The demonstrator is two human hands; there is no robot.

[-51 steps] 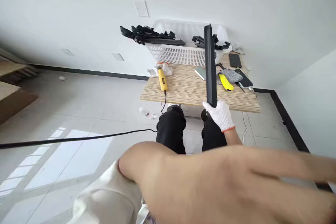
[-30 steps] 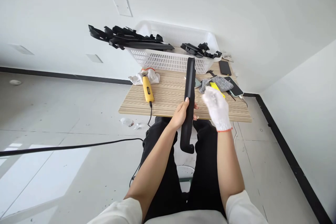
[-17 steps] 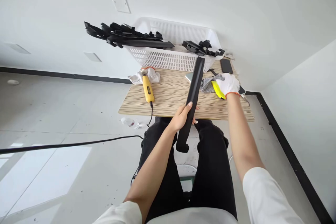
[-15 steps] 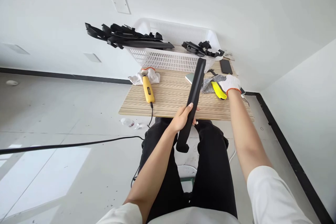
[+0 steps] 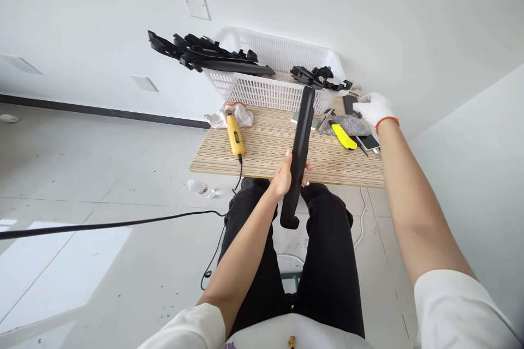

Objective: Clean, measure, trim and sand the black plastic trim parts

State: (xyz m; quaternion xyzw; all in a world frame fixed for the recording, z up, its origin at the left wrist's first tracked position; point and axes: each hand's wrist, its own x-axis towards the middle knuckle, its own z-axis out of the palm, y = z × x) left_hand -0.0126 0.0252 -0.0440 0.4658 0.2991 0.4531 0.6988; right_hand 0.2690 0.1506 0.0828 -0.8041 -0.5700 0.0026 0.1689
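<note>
My bare left hand (image 5: 283,175) is closed around a long black plastic trim strip (image 5: 300,147), tilted upright above the table's front edge. The strip's lower end is hooked, and its upper end overlaps the basket. My right hand (image 5: 374,108) wears a white knit glove with an orange cuff. It is raised over the table's right rear, with its fingers curled in; what they hold, if anything, is hidden. Close by lie a black rectangular object (image 5: 350,105), a grey cloth (image 5: 350,124), a yellow-handled cutter (image 5: 344,137) and a phone (image 5: 369,143).
A white slatted basket (image 5: 262,90) holds several black plastic parts (image 5: 216,57), some jutting past its left rim. On the wood-grain table (image 5: 266,147) lie a yellow corded tool (image 5: 235,135) and a white glove (image 5: 241,116). A black cable (image 5: 123,223) crosses the floor.
My right hand has lifted off the grey cloth and yellow cutter and moved up and right, uncovering the phone. My left hand still holds the strip, now slightly more upright.
</note>
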